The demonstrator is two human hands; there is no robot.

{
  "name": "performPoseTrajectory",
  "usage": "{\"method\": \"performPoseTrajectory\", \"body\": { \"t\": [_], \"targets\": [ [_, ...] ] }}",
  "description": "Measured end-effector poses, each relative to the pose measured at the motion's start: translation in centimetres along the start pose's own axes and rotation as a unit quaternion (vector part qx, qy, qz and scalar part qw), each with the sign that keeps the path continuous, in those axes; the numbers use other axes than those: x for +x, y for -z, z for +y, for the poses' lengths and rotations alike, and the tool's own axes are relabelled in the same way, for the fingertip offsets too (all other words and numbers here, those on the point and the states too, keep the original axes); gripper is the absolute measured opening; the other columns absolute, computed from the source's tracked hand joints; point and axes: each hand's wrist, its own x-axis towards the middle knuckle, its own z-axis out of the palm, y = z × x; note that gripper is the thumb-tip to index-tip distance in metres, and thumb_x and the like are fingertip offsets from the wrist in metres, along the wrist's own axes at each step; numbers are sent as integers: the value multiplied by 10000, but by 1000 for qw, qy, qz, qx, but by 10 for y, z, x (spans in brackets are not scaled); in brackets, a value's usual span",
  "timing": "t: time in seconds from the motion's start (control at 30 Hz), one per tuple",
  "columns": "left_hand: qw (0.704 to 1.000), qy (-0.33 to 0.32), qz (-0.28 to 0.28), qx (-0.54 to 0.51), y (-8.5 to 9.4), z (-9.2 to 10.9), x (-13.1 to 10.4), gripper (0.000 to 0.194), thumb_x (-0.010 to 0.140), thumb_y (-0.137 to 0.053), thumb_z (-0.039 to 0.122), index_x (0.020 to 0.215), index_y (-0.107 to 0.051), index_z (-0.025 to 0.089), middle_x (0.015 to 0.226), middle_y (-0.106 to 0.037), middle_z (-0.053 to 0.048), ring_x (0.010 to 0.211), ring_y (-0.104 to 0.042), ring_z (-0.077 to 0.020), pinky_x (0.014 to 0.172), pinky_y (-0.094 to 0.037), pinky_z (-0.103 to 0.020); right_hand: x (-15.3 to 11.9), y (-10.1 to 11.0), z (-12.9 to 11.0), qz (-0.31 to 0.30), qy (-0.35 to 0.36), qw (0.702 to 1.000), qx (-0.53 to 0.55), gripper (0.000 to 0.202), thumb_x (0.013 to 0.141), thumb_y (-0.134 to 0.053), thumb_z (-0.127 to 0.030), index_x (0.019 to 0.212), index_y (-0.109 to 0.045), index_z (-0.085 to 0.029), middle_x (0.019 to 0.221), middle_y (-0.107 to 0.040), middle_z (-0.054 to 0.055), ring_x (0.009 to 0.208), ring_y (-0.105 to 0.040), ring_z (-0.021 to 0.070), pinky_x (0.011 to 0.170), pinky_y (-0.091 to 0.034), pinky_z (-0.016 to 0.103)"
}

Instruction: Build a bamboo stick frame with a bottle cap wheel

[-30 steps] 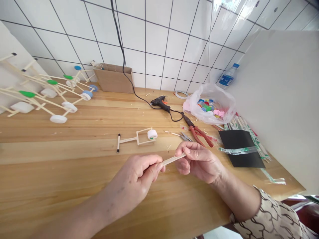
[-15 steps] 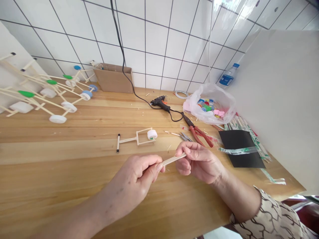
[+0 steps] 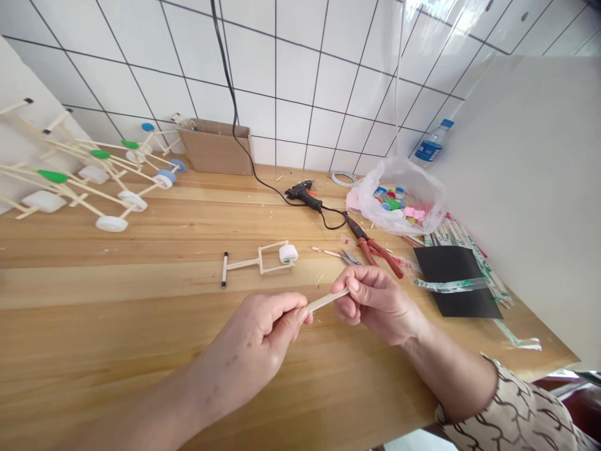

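My left hand (image 3: 272, 332) pinches one end of some thin pale wooden sticks (image 3: 325, 301), held close together above the table. At the other end, the fingertips of my right hand (image 3: 373, 300) are closed on the same sticks. How many sticks there are, I cannot tell. Behind my hands lies a small stick frame (image 3: 260, 259), with a white bottle cap (image 3: 288, 254) at its right end and a black-tipped crossbar (image 3: 224, 269) at its left. Scissors (image 3: 349, 258), partly hidden, lie just beyond my right hand, beside red-handled pliers (image 3: 375, 247).
A black glue gun (image 3: 305, 195) with its cord lies mid-table. Behind it are a cardboard box (image 3: 218, 150) and a tape roll (image 3: 344, 178). A plastic bag (image 3: 429, 194) holds colored caps. Stick-built models (image 3: 113, 188) stand left; a black sheet (image 3: 451, 263) and wrapped sticks lie right.
The view has shifted very slightly. Both hands keep their hold on the sticks in nearly the same pose.
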Motion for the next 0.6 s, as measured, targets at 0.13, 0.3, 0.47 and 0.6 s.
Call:
{"method": "performPoseTrajectory", "body": {
  "t": [0.13,0.3,0.47,0.6],
  "targets": [
    [1000,-1,12,17,1,2,1,288,868,-369,318,606,-408,205,493,-321,73,456,-297,-100,451,-247,-229,-1,-1,4,35,64,994,-82,247,764,-710,-376,756,-684,-130,513,-592,-15,418,-460,66,412,-320,196],
    [999,-5,18,30,1,0,1,298,868,-366,311,590,-386,206,488,-312,73,453,-301,-100,453,-250,-230,-3,-2,10,57,131,975,-169,238,832,-638,-370,794,-674,-137,542,-602,-14,440,-477,68,420,-351,192],
    [999,-11,25,38,0,-1,1,297,872,-363,317,596,-383,207,500,-324,69,463,-314,-103,458,-249,-233,-5,-6,4,49,124,979,-155,242,830,-641,-370,808,-703,-137,558,-616,2,467,-498,81,456,-380,210],
    [999,-7,27,34,1,0,0,286,862,-363,321,602,-398,207,498,-329,67,459,-314,-103,456,-249,-233,-7,-7,-3,34,113,982,-145,292,841,-617,-401,841,-725,-130,598,-646,35,519,-538,109,501,-414,240]
  ]
}}
